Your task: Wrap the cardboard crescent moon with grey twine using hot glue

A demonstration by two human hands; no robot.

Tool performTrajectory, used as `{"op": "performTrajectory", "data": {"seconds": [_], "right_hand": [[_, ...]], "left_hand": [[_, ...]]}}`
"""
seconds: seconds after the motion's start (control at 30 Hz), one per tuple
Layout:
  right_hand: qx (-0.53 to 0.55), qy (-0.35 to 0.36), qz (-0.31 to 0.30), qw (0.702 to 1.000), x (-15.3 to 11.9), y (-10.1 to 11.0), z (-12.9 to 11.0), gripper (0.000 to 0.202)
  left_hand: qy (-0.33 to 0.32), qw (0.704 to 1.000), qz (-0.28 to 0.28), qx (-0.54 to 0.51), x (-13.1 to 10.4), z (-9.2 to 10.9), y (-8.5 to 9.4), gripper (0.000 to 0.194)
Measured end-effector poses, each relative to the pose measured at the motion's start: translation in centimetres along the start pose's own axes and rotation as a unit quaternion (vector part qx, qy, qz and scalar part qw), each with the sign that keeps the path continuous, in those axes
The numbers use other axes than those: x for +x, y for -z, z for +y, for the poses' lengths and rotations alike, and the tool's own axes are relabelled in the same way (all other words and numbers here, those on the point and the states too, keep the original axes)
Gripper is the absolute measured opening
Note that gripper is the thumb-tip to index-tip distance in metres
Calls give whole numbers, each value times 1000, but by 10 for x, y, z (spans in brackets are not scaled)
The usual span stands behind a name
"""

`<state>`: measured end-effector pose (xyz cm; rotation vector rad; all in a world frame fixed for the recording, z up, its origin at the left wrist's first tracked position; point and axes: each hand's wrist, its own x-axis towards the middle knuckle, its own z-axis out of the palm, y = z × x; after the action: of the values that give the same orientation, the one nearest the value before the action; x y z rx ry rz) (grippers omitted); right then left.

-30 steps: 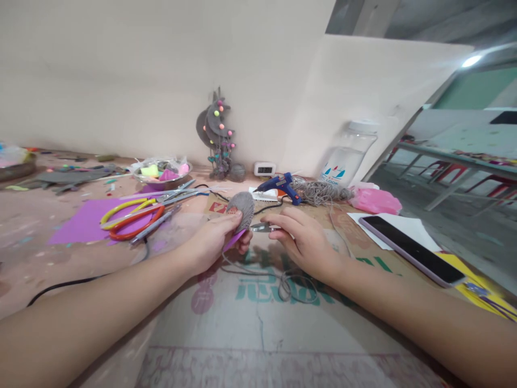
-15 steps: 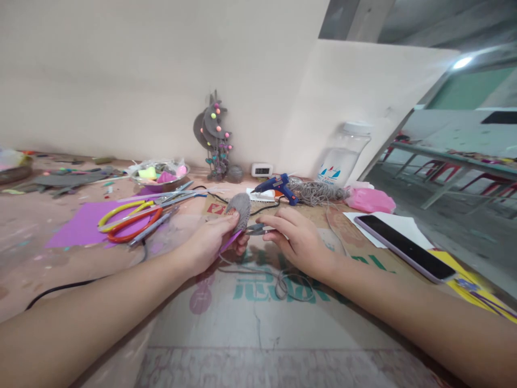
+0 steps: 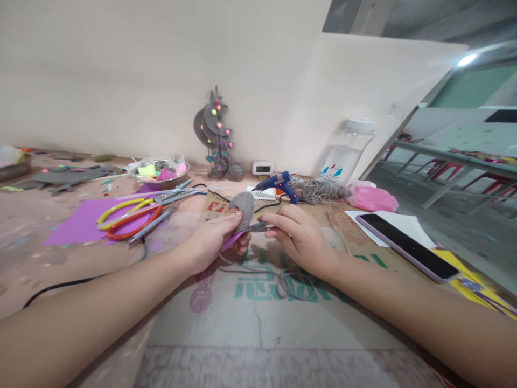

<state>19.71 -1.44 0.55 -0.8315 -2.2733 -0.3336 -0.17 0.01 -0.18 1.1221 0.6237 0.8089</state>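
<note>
My left hand (image 3: 214, 237) pinches a grey felt piece (image 3: 245, 209) with stitched edges, a purple layer (image 3: 231, 241) showing beneath it. To its right, my right hand (image 3: 301, 234) has its fingers closed on a small dark tool (image 3: 258, 227), which looks like small scissors or pliers. The tool's tip meets the lower right edge of the felt. Loose grey yarn (image 3: 283, 283) trails below both hands over the printed cardboard (image 3: 210, 323).
Behind the hands lie a blue glue gun (image 3: 278, 186) and a yarn heap (image 3: 315, 189). Large scissors (image 3: 137, 215) rest on purple felt (image 3: 76, 218) at left. A bottle (image 3: 343, 153) and a phone (image 3: 407, 247) are at right.
The felt piece has turned a little so more of its face shows, and its curved cutout is visible. The tool's jaws looked parted before and now appear together at the felt's edge.
</note>
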Motion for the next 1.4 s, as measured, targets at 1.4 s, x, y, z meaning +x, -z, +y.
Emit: {"op": "performTrajectory", "data": {"seconds": [1.4], "right_hand": [[315,-371,-204,850,13,5,-16,33]], "left_hand": [[-84,984,96,125,4,-2,-4,32]]}}
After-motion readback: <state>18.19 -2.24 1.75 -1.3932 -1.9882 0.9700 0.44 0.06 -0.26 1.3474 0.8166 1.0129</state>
